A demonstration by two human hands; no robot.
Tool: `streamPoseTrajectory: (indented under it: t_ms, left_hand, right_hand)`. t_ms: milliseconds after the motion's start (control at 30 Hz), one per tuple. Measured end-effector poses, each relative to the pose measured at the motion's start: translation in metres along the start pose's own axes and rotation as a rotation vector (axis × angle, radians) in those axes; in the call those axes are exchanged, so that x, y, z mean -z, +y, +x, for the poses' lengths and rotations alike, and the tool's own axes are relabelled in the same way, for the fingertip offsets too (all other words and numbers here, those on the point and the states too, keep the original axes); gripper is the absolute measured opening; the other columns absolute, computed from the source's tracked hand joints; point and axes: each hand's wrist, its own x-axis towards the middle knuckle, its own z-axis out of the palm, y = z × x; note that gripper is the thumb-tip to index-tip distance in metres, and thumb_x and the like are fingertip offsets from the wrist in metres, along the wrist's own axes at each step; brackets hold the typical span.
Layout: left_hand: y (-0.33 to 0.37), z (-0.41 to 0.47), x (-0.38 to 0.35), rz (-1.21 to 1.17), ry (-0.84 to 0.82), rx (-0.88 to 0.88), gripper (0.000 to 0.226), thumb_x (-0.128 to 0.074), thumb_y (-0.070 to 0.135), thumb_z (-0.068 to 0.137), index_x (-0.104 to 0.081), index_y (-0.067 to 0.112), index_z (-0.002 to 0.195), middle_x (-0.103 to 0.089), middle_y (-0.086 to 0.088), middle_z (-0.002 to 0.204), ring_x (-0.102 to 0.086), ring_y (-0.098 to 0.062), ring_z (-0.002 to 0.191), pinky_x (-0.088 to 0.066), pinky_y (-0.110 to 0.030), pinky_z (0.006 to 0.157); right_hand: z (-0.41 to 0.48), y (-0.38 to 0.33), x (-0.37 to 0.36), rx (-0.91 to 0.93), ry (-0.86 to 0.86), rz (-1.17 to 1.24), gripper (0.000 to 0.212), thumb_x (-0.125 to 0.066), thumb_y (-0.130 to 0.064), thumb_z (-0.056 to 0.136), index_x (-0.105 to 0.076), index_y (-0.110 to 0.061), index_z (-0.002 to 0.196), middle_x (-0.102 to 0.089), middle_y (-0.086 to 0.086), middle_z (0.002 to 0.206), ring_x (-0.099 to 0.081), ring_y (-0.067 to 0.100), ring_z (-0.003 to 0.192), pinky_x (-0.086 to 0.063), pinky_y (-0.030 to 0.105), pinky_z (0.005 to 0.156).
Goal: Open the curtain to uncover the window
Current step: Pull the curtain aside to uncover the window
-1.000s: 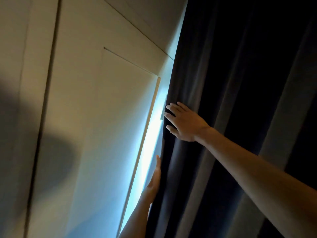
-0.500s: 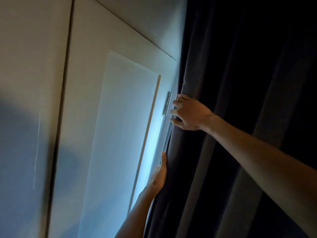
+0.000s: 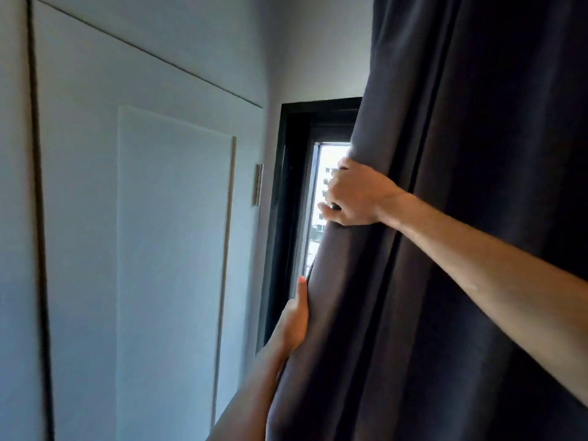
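Along the right side of the view hung a heavy curtain [image 3: 445, 154] of dark charcoal cloth, matte and thick, falling in deep lengthwise folds. Its left edge was bunched and drawn a little way off a window [image 3: 318, 218], so that a thin upright strip of bright glass showed between the cloth and the frame. Pale, blurred building shapes showed through the glass. The window frame [image 3: 286, 186] was black, smooth and square-cornered, with its top left corner uncovered.

To the left of the frame stood a smooth, pale wall [image 3: 159, 233], flat and matte, marked by thin straight grooves and a raised rectangular panel with a slim light trim strip down its right side. A small, narrow metal fitting [image 3: 259, 184] sat upright on the wall just beside the frame; what it was could not be told.

The right hand [image 3: 356, 195] was closed in a fist around the curtain's gathered edge, fingers curled over the cloth and thumb pressed below, level with the upper part of the glass strip. Its bare forearm ran down toward the lower right corner.

The left hand [image 3: 294, 316] lay lower, against the same edge, thumb pointing up along the fold. Its fingers were hidden behind the cloth, so how tightly it gripped could not be told.
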Motion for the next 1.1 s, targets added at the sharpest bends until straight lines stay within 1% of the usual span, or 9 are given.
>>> streamPoseTrajectory:
  t_ms: [67,133,200,433,600,733,833,967,1100]
  left_hand:
    - [0.003,0.003,-0.025,-0.045,-0.039,-0.044,0.099,-0.01,0.088,0.07,-0.056,0.026,0.132,-0.063,-0.002,0.13,-0.055,-0.012,0.123,-0.04,-0.036,0.11]
    - [0.01,0.003,-0.053,-0.048,-0.084,-0.075,0.103,-0.013,0.091,0.067,-0.046,0.026,0.14,-0.054,0.002,0.14,-0.045,-0.01,0.133,-0.03,-0.032,0.116]
    - [0.016,0.003,-0.081,-0.066,-0.129,-0.105,0.106,-0.015,0.092,0.066,-0.045,0.023,0.14,-0.051,0.004,0.142,-0.04,-0.007,0.136,-0.026,-0.029,0.118]
    - [0.038,-0.009,-0.175,-0.05,-0.244,-0.14,0.103,-0.013,0.091,0.067,-0.052,0.024,0.135,-0.055,0.005,0.136,-0.044,-0.01,0.133,-0.031,-0.025,0.11]
    - [0.046,-0.031,-0.253,-0.026,-0.3,-0.153,0.105,-0.01,0.089,0.069,-0.047,0.019,0.139,-0.05,-0.005,0.144,-0.042,-0.009,0.133,-0.028,-0.025,0.111]
    - [0.055,-0.048,-0.311,0.038,-0.354,-0.187,0.099,-0.002,0.081,0.076,-0.045,0.019,0.14,-0.048,-0.009,0.146,-0.039,-0.019,0.138,-0.027,-0.04,0.118]
    - [0.064,-0.064,-0.355,0.106,-0.399,-0.193,0.102,0.003,0.08,0.076,-0.046,0.016,0.139,-0.05,-0.012,0.144,-0.042,-0.021,0.137,-0.027,-0.035,0.117]
    - [0.08,-0.091,-0.412,0.107,-0.475,-0.173,0.113,0.002,0.087,0.068,-0.047,0.014,0.139,-0.055,-0.009,0.14,-0.047,-0.018,0.133,-0.03,-0.032,0.114]
    - [0.098,-0.12,-0.466,0.052,-0.622,-0.204,0.103,-0.001,0.088,0.069,-0.039,0.028,0.143,-0.05,0.006,0.141,-0.041,-0.014,0.137,-0.028,-0.029,0.115]
  right_hand:
    - [-0.023,0.013,0.006,-0.002,0.009,-0.015,0.047,-0.044,-0.036,0.094,-0.05,-0.017,0.051,-0.067,0.007,0.059,-0.058,0.025,0.064,-0.039,0.04,0.096]
    - [-0.051,0.029,0.009,-0.013,0.015,-0.042,0.047,-0.046,-0.032,0.091,-0.044,-0.016,0.047,-0.063,0.006,0.052,-0.052,0.024,0.054,-0.041,0.04,0.093]
    - [-0.081,0.044,0.014,-0.037,0.019,-0.091,0.045,-0.05,-0.03,0.088,-0.05,-0.016,0.046,-0.062,0.007,0.05,-0.047,0.023,0.049,-0.042,0.038,0.09]
    - [-0.184,0.09,0.036,-0.116,-0.039,-0.186,0.042,-0.046,-0.029,0.087,-0.036,-0.017,0.047,-0.064,0.009,0.053,-0.035,0.021,0.049,-0.042,0.039,0.091]
    - [-0.255,0.115,0.056,-0.13,-0.123,-0.231,0.041,-0.042,-0.03,0.086,-0.038,-0.017,0.047,-0.064,0.008,0.053,-0.043,0.024,0.048,-0.04,0.037,0.086]
    - [-0.314,0.134,0.073,-0.158,-0.167,-0.247,0.045,-0.042,-0.03,0.087,-0.031,-0.017,0.045,-0.062,0.008,0.052,-0.049,0.025,0.05,-0.038,0.034,0.085]
    - [-0.362,0.149,0.087,-0.192,-0.17,-0.251,0.047,-0.04,-0.03,0.086,-0.026,-0.017,0.043,-0.059,0.006,0.048,-0.05,0.024,0.05,-0.041,0.034,0.085]
    - [-0.426,0.169,0.107,-0.214,-0.184,-0.261,0.047,-0.041,-0.028,0.084,-0.024,-0.018,0.041,-0.052,0.003,0.042,-0.045,0.021,0.045,-0.043,0.036,0.084]
    - [-0.487,0.19,0.125,-0.295,-0.258,-0.329,0.046,-0.036,-0.03,0.084,-0.041,-0.013,0.041,-0.06,0.004,0.048,-0.051,0.022,0.049,-0.039,0.033,0.085]
